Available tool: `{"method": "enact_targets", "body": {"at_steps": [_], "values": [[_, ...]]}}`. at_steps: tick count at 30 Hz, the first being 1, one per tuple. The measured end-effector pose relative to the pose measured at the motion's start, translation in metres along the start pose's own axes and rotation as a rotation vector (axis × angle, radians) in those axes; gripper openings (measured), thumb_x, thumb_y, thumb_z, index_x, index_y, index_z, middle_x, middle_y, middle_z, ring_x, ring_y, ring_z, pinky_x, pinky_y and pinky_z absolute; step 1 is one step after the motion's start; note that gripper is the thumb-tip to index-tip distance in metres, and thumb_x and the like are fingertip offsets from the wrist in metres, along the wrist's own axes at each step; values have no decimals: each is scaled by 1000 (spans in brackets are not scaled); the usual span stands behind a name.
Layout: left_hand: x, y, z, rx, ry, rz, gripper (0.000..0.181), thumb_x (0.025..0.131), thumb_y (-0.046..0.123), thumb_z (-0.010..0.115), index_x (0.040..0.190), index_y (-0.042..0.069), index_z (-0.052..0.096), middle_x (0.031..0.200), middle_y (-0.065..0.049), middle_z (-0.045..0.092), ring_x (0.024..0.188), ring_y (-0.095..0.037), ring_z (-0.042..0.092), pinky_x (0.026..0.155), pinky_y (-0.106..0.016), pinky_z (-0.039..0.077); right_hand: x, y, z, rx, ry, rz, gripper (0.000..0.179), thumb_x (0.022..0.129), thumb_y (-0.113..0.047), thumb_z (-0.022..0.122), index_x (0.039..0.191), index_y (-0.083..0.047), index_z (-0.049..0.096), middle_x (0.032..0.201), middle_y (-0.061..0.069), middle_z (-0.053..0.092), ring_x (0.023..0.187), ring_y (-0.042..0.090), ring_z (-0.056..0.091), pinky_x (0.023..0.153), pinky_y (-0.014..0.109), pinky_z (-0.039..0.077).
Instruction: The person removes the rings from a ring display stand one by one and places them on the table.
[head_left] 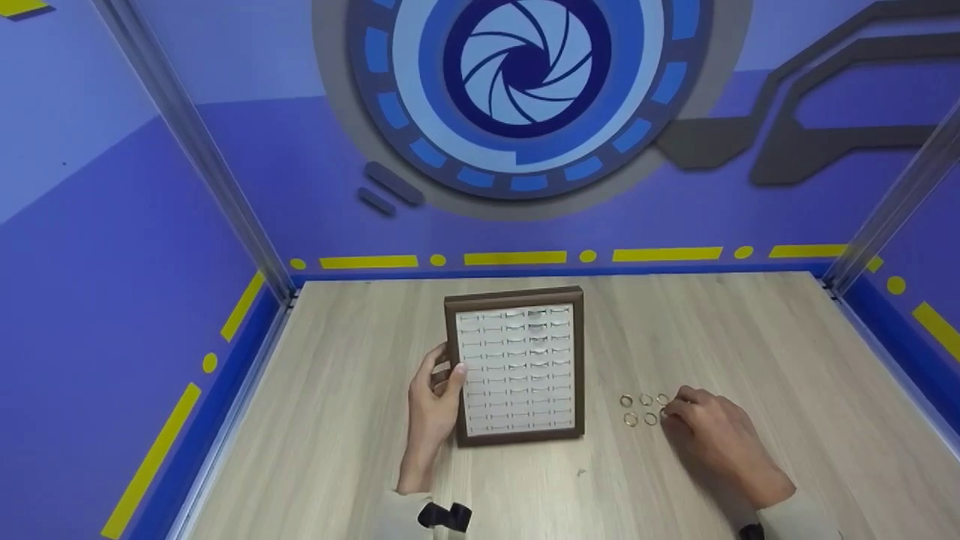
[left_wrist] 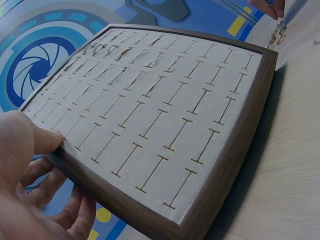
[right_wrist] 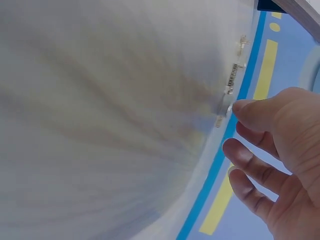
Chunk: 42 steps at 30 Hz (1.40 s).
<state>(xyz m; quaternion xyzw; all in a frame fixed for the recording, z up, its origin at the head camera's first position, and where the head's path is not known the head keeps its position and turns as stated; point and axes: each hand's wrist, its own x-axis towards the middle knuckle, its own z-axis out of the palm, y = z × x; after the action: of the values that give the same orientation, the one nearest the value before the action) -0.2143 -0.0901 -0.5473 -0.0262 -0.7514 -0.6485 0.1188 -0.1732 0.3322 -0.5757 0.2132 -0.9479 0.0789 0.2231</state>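
My left hand (head_left: 435,397) grips a brown-framed ring display tray (head_left: 578,375) by its left side, thumb on the front edge and fingers behind. The tray is tilted up to face me. Its pale slotted pad (left_wrist: 150,95) carries several silver rings (head_left: 538,340) in the upper middle columns, while other slots hold none. To the right, my right hand (head_left: 720,439) reaches down to the table and pinches a small ring (right_wrist: 229,108) with thumb and forefinger, its far side hidden by the fingertips. Beside it lie loose rings in two short rows, among them a gold-toned ring (head_left: 631,420).
The light wood-grain table (head_left: 337,360) runs back to a blue and purple printed wall (head_left: 262,172) with yellow dashes. Metal posts (head_left: 202,157) stand at the rear corners. A black bow-like piece (head_left: 445,516) sits at my left cuff.
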Motion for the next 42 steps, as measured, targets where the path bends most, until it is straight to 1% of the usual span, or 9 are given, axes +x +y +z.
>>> {"method": "enact_targets", "body": {"at_steps": [6, 8, 15, 18, 23, 29, 36, 39, 42], "values": [[-1, -1, -2, 1, 4, -2, 46, 107, 14, 66, 152, 10, 56, 137, -15, 64, 113, -27, 70, 101, -41, 57, 13, -3, -8, 51, 126, -73, 24, 74, 3, 92, 87, -12, 79, 83, -5, 67, 67, 12, 63, 56, 32, 52], [-1, -1, -2, 0, 6, -2, 46, 107, 13, 66, 152, 10, 56, 137, -15, 64, 113, -27, 70, 101, -41, 57, 18, -5, -12, 66, 152, -88, 26, 73, 5, 92, 88, -11, 79, 84, -5, 68, 68, 12, 63, 57, 31, 52], [-1, -1, -2, 0, 10, -6, 46, 107, 12, 65, 152, 9, 56, 137, -16, 65, 113, -27, 70, 100, -39, 58, 31, -18, -22, 97, 143, -53, 28, 75, 6, 92, 93, -12, 79, 89, -4, 70, 74, 11, 67, 62, 34, 57], [-1, -1, -2, -1, 10, -4, 46, 107, 12, 65, 152, 9, 56, 137, -16, 65, 113, -28, 70, 100, -41, 59, 37, -23, -25, 112, 158, -48, 28, 76, 5, 92, 95, -13, 79, 91, -4, 71, 76, 12, 68, 63, 35, 57], [-1, -1, -1, -2, 10, -9, 47, 107, 13, 65, 152, 8, 55, 136, -16, 65, 114, -28, 70, 101, -43, 58, 53, -35, -30, 134, 197, -75, 29, 78, 4, 91, 97, -14, 79, 95, -4, 71, 78, 13, 69, 64, 35, 58], [-1, 1, -1, 4, 14, -8, 48, 107, 13, 65, 153, 8, 55, 136, -17, 64, 114, -28, 70, 102, -44, 58, 75, -53, -33, 164, 261, -128, 30, 78, 6, 91, 99, -11, 79, 97, 0, 72, 80, 15, 70, 64, 35, 59], [1, -1, 2, 9, 9, 5, 47, 107, 12, 65, 153, 8, 55, 137, -16, 64, 112, -27, 70, 100, -39, 59, 100, -74, -36, 236, 326, -168, 32, 77, 9, 90, 102, -8, 79, 98, 2, 72, 81, 18, 72, 65, 33, 60], [1, -1, 3, 6, 3, 6, 47, 107, 12, 65, 153, 8, 55, 137, -16, 63, 112, -27, 70, 99, -38, 59, 108, -82, -37, 267, 341, -181, 31, 79, 11, 88, 103, -7, 79, 99, 2, 72, 83, 17, 72, 67, 31, 60], [1, 0, 4, 2, 6, 9, 47, 107, 11, 65, 153, 8, 55, 137, -16, 63, 111, -27, 71, 99, -39, 59, 115, -89, -38, 288, 331, -184, 28, 82, 10, 86, 103, -5, 78, 99, 2, 71, 84, 16, 72, 69, 29, 60]]}}
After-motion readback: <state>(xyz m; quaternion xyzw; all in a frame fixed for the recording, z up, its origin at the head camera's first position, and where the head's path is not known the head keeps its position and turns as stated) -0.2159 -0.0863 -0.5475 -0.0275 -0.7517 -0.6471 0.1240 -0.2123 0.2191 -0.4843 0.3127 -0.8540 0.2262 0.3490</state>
